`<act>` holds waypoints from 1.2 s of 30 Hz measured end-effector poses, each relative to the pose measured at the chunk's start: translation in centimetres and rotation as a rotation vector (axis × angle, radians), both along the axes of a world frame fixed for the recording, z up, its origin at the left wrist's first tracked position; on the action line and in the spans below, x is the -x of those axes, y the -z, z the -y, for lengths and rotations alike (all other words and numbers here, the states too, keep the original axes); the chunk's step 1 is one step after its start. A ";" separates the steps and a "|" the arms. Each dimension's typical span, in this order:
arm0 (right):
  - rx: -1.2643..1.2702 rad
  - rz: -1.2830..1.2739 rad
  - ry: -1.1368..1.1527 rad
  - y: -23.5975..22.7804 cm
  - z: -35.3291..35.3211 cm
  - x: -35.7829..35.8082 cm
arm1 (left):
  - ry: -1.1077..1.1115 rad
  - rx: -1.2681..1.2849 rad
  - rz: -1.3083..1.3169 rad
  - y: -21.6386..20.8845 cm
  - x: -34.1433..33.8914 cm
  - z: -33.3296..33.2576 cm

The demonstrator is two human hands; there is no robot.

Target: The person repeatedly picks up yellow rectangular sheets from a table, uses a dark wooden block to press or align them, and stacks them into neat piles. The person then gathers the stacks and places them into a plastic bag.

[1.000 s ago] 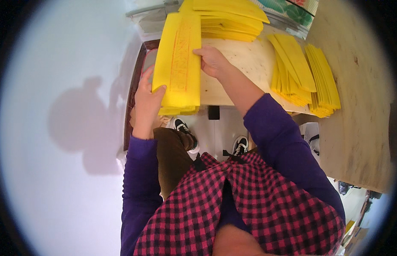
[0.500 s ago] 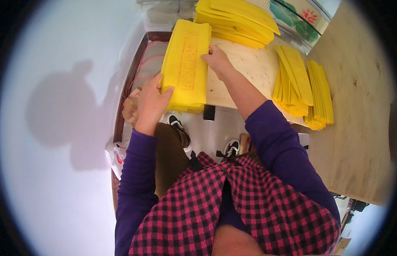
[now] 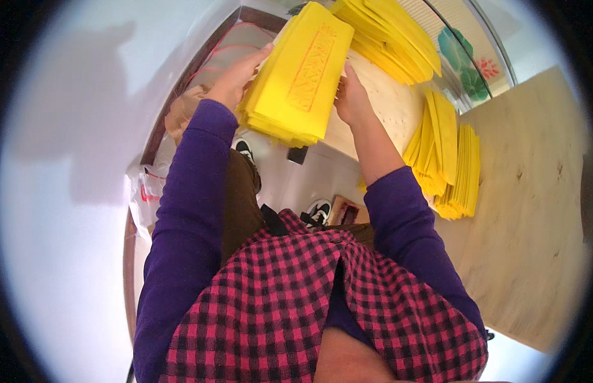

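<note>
The stack of yellow sheets [image 3: 301, 73] is being held between both hands above the near edge of the table [image 3: 532, 210]. Its long axis is running from the person's lap upward and to the right, toward the far end of the table; the broad face, printed with an orange-red panel along its length, is facing the camera. The near end of the stack is showing fanned sheet edges.

The left hand [image 3: 236, 80] is pressing against the left long edge of the stack, fingers reaching along its back; its grip is closed on the stack. The right hand [image 3: 352, 99] is clamping the right long edge, fingers curled against the sheets, its grip likewise pinching the stack.

Beyond the stack, a larger pile of yellow sheets [image 3: 389, 35] is lying on the table, nearly touching the stack's far end. To the right of the stack, two further yellow bundles [image 3: 449, 159] are resting side by side on the table. To the left of the stack, a clear plastic bag [image 3: 181, 127] is sitting against the wall, behind the left forearm. Below the stack, the person's shoes [image 3: 318, 210] are showing on the floor.
</note>
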State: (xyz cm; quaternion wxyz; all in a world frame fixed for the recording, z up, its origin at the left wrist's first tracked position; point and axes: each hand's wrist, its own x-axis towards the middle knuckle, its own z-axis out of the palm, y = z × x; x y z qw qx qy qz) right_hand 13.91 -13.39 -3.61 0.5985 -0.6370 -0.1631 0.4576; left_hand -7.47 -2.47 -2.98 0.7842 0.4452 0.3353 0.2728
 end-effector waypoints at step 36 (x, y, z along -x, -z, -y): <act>0.092 -0.243 -0.086 -0.4 -0.4 -1.5 | 0.267 0.377 0.272 0.6 -3.4 -0.6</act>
